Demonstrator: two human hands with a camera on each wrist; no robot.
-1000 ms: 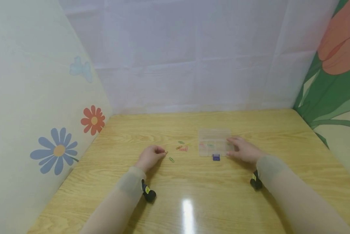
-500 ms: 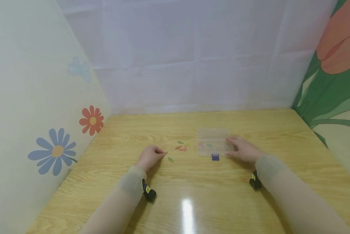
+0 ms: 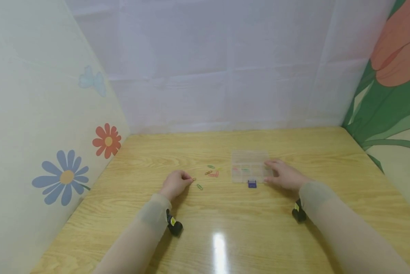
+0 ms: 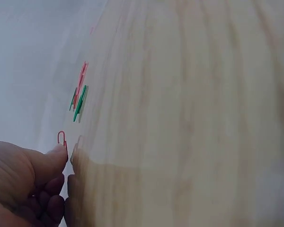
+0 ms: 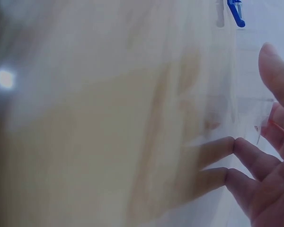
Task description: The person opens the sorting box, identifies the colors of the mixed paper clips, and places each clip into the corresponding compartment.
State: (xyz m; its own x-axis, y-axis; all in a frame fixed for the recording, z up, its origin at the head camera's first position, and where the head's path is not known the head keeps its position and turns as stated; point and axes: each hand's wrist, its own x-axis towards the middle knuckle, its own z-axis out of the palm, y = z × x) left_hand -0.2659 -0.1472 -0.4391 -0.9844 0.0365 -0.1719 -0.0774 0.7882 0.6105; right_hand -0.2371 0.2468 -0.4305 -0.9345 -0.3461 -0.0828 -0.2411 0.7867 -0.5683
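Note:
Between thumb and forefinger, my left hand (image 3: 175, 185) pinches a red-orange paper clip (image 4: 62, 137), low over the table. Several loose paper clips lie just beyond it: a green paper clip (image 3: 199, 187) nearest, an orange-brown paper clip (image 3: 208, 172), pink ones (image 3: 214, 174) and another green one (image 3: 211, 166). My right hand (image 3: 286, 176) holds the right end of a clear plastic compartment box (image 3: 237, 177), thumb at the near corner and fingers farther back. The box lid (image 3: 250, 155) stands open at the back. Small pink and green pieces show in its compartments.
A blue latch (image 3: 252, 184) juts from the box's front side. The wood-grain table (image 3: 259, 236) ends at a white cloth backdrop (image 3: 191, 95). Flower-printed walls (image 3: 67, 121) flank it. Each wrist wears a small black camera (image 3: 174, 226).
The scene shifts very slightly in the head view. Both hands stay nearly still, the left on the paper clip and the right at the box.

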